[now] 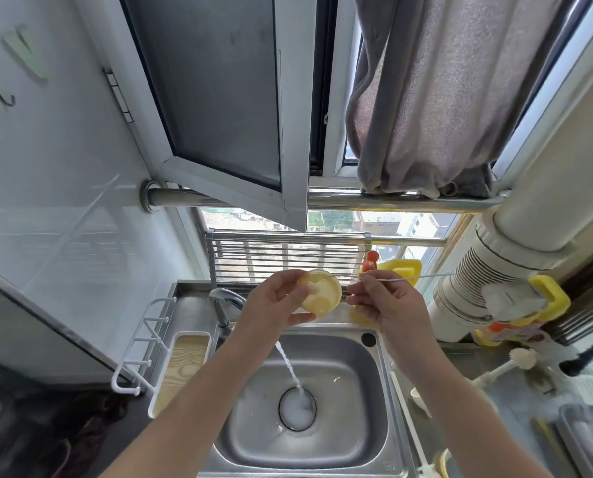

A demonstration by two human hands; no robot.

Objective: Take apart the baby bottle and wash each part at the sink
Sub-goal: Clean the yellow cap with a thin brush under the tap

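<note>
My left hand [277, 298] grips a round pale-yellow bottle part [323, 294], a ring with the nipple in it, held above the steel sink [374, 391] with its open side towards me. My right hand [383, 300] pinches a thin white wire-handled brush [409, 278] whose long handle runs off to the right; its tip lies beside the yellow part. Water runs from the tap [223, 301] in a thin stream [289, 367] onto the foamy drain [297, 407].
A white bottle brush [509, 367] and a small white part [419, 400] lie on the counter at right. Yellow-and-orange bottles [396, 269] stand behind the sink. At left are a white hook rack [143, 343] and a wooden-bottomed tray [181, 367]. An open window sash [239, 115] hangs overhead.
</note>
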